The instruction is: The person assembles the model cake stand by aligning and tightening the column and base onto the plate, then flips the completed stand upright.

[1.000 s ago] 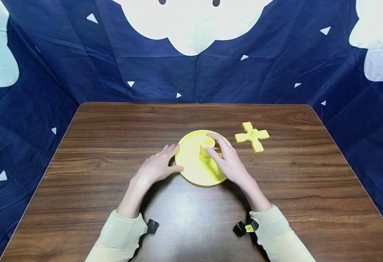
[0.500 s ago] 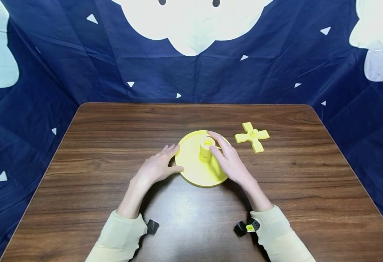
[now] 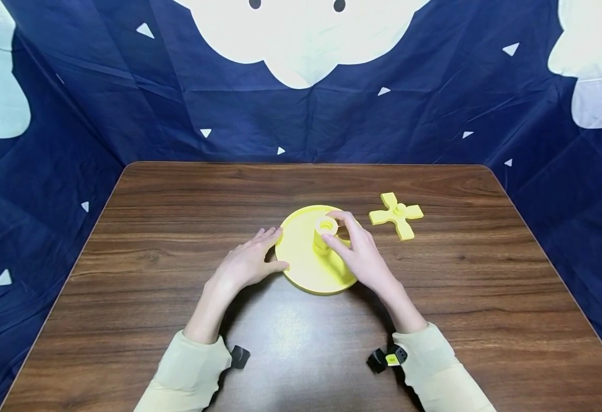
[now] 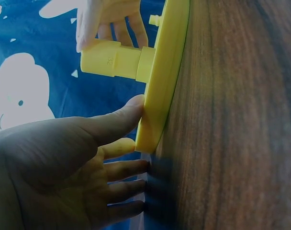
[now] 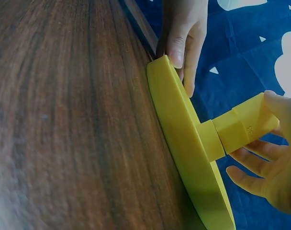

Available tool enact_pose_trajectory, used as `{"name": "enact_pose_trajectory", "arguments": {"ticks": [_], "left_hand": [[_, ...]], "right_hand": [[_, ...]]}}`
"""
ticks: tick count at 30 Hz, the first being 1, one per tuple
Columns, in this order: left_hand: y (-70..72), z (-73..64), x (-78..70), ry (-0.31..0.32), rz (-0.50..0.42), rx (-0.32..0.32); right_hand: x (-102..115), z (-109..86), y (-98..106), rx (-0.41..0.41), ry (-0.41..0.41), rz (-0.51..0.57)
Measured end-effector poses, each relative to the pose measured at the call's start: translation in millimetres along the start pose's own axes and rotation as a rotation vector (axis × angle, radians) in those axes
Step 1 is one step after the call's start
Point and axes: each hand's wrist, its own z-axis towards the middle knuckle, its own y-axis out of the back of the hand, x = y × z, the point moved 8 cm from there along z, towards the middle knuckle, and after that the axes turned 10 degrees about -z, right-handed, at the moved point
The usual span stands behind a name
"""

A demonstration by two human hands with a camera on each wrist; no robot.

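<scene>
A round yellow disc [image 3: 303, 269] with a raised rim lies flat on the table. From its middle rises a stepped yellow column, topped by a wider hollow cylinder [image 3: 325, 225]. My right hand [image 3: 359, 252] pinches that cylinder near its top between thumb and index finger; the other fingers hang loosely beside it in the right wrist view. At the disc's left edge, my left hand [image 3: 246, 260] presses the rim with its thumb [image 4: 131, 110]. Its other fingers are mostly straight and reach along the disc's side down to the table.
A yellow cross-shaped piece [image 3: 396, 215] with a round knob at its centre lies right of and behind the disc. The wood-grain table [image 3: 141, 320] ends at a blue cloth backdrop [image 3: 249, 114] with white cloud figures.
Half a second ago my right thumb and index finger stood spread away from the cylinder; now they grip it again. My left hand and the disc stay in place.
</scene>
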Motion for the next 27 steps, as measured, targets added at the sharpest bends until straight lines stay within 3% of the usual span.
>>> {"name": "enact_pose_trajectory", "arguments": {"ticks": [3,13,23,27], "left_hand": [[0.1,-0.1,-0.2,-0.011,-0.002,-0.005],[-0.1,-0.4,2.2,0.023,0.003,0.006],[-1.1,0.6,4.3,0.041,0.004,0.012],[-0.2,-0.4,3.1,0.019,-0.002,0.005]], "right_hand": [[-0.2,0.2,-0.8,-0.001,0.001,-0.002],[4.5,-1.6,-4.7,0.104,-0.014,0.083],[-2.3,-0.7,-4.8,0.039,-0.030,0.063],[-1.5,-0.7,-5.0,0.044,-0.017,0.057]]}}
